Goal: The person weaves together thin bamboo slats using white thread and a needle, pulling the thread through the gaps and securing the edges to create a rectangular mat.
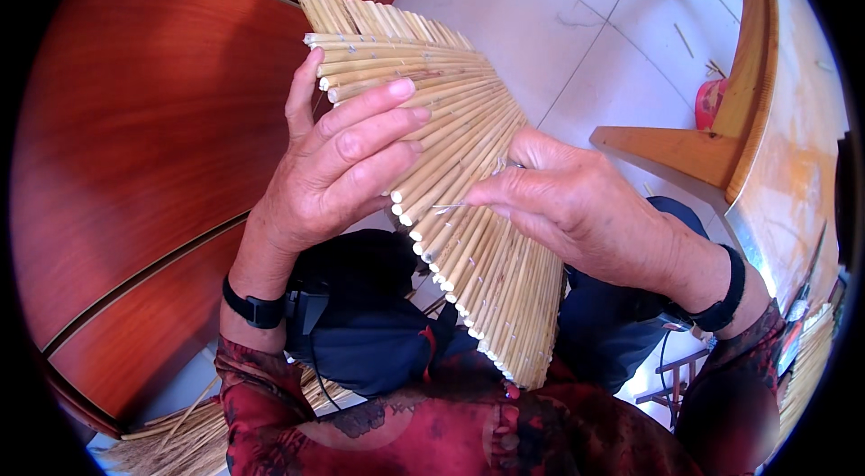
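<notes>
A mat of straight pale-yellow plant stalks (455, 115), laid side by side and stitched with thread, is held up over my lap. It bends so that the stalks fan out, their cut ends toward me and the left. My left hand (347, 151) grips its left edge, fingers across the top and the thumb behind the far left corner. In the middle of the mat, my right hand (577, 205) pinches a thin metal needle (445, 205), whose tip points left over the stalks. Its other end is hidden by the fingers.
Red-brown wooden cabinet doors (153, 142) stand close at the left. On the right is a wooden table (793, 151) with a red object (710, 104) beneath it. Stalk scraps (684, 40) lie on the tiled floor (559, 43). Loose brushy stalks (185, 435) lie at the lower left.
</notes>
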